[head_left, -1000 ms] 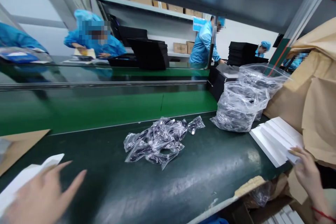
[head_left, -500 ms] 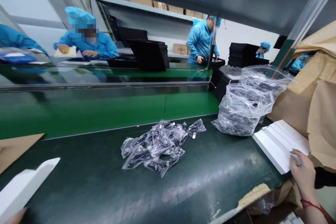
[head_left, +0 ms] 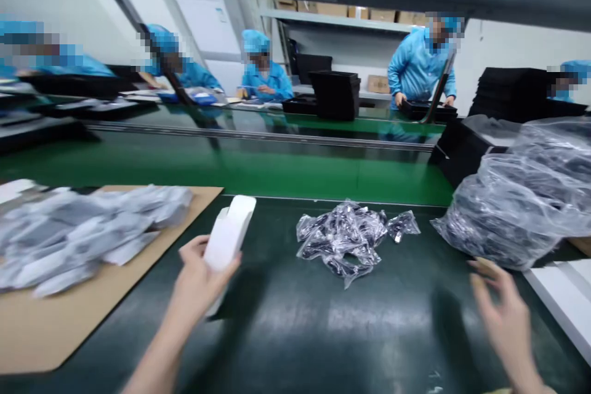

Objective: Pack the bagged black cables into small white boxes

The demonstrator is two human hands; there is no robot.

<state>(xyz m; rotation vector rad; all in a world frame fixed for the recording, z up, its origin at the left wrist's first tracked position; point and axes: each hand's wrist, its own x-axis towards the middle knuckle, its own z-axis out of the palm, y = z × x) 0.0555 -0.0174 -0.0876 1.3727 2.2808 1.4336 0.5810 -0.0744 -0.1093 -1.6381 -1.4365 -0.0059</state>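
Observation:
My left hand (head_left: 198,280) is wrapped round a narrow white carton (head_left: 231,231), held tilted above the dark green bench with its flap end up. My right hand (head_left: 505,317) hovers over the bench at the right, fingers apart and slightly curled, with nothing visible in it. Between the hands lies a pile of small clear bags (head_left: 344,237) with dark cable-like pieces inside. One such bag (head_left: 404,226) sits at the pile's right end. Flat white cartons (head_left: 566,298) lie just right of my right hand.
Large clear plastic bags (head_left: 501,215) with dark contents stand at the right, by a black box (head_left: 462,148). On the left, a cardboard sheet (head_left: 41,335) bears several pale wrapped packets (head_left: 92,228). Co-workers in blue sit and stand beyond the green conveyor (head_left: 295,166).
The view has swung left. My right hand has come away from the white cartons and is now open. My left hand has brought the narrow white carton in toward the middle.

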